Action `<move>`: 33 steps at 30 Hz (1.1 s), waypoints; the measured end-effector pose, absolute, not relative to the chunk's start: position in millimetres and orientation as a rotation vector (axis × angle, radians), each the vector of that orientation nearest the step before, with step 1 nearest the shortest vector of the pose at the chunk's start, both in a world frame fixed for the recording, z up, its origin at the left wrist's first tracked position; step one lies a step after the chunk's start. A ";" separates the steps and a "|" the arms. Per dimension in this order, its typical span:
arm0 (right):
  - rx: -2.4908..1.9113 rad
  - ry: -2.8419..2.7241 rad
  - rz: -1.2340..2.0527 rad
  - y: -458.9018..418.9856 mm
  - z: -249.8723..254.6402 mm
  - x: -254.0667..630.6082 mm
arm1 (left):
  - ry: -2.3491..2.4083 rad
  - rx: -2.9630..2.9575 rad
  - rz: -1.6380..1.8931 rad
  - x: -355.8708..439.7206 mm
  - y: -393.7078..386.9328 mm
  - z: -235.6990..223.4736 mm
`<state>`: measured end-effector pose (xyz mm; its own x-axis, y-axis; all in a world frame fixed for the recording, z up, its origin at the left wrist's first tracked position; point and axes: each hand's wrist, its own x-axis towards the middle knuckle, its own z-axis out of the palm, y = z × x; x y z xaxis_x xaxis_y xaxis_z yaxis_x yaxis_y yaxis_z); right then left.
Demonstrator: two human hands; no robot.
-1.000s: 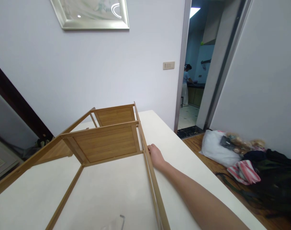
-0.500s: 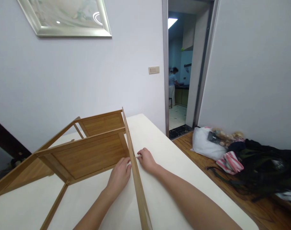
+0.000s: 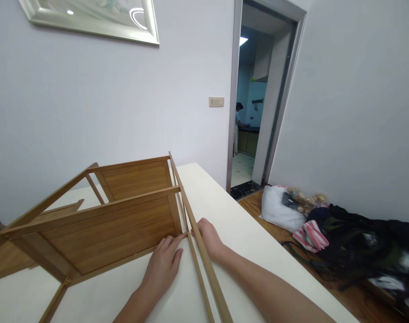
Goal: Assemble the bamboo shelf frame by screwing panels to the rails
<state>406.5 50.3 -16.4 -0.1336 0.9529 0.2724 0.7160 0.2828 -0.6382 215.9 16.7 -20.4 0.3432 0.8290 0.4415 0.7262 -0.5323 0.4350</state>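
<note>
A brown wooden shelf frame (image 3: 110, 233) lies on its side on a white table (image 3: 258, 287), with two panels and long rails. My left hand (image 3: 164, 264) rests against the lower edge of the nearer panel. Its fingers are stretched out, the thumb is apart, and the index fingertip touches the lower right rail (image 3: 197, 264) near the panel's corner. On the other side of the rails is my right hand (image 3: 209, 237), its fingers curled in toward that same corner. The upper right rail (image 3: 207, 264) partly covers its fingertips, so what they pinch is hidden.
A white bag (image 3: 280, 208), a pink-striped cloth (image 3: 311, 237) and a dark backpack (image 3: 352, 246) lie on the wooden floor to the right. Beyond the doorway (image 3: 233, 112) a person (image 3: 237, 125) stands at a counter. A framed picture (image 3: 100, 29) hangs on the wall.
The frame has tilted, so its two right-hand rails now show apart. My right hand has come closer to the rail, its fingers more curled. My left index finger has stretched out to the rail.
</note>
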 end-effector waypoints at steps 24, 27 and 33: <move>-1.536 -1.980 0.410 51.0 -19.8 407.3 | 1.566 2.461 0.711 225.8 11.3 -16.6; -1.545 -1.984 0.424 53.2 -20.2 406.9 | 1.539 2.433 0.756 225.2 11.7 -18.4; -1.561 -2.014 0.417 49.0 -13.9 403.6 | 1.537 2.413 0.739 224.6 13.2 -20.0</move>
